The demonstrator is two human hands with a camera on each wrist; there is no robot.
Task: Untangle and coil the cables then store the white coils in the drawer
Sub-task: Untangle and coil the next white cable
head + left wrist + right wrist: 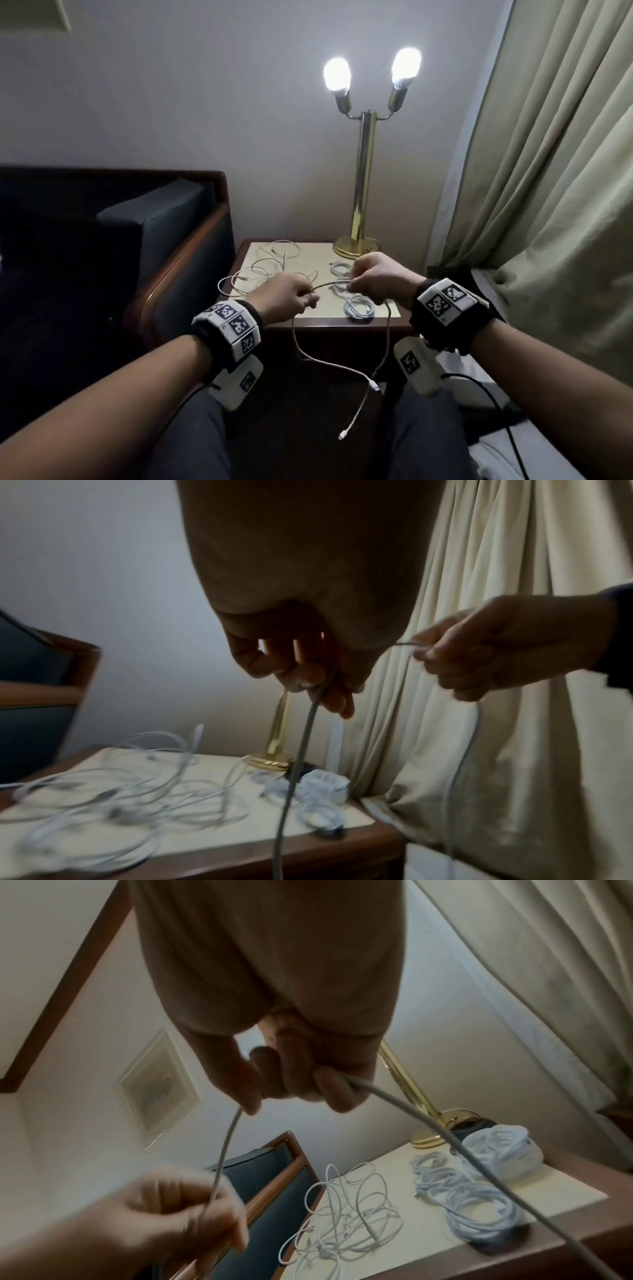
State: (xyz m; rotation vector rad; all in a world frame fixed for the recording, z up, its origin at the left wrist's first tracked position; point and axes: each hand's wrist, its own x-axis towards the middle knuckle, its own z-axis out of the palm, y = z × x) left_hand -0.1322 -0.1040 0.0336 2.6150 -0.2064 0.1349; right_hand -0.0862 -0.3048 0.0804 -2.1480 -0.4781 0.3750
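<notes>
Holding one cable (342, 368) stretched between both fists, above the near edge of the side table (310, 310). Left hand (286, 295) pinches it between thumb and curled fingers; right hand (375, 279) has fingers curled round it. Short taut span between them; both tails hang off the near side of the table towards the person's knees, two connectors dangling low.

On the table, near right corner: finished white coils (358, 305), several, lying close together. Across the table's left half, further back: loose white tangle (263, 270), not yet sorted. Brass lamp (359, 192) at the table's far right corner. No drawer in view.

Judgement: coiling of this cable is just starting. Best to keep one hand as anchor, let the other feed even loops into it, and follow the cable's natural twist so loops lie flat. Watch the hanging tails: they could cross and knot. Keep the work clear of the tangle.
</notes>
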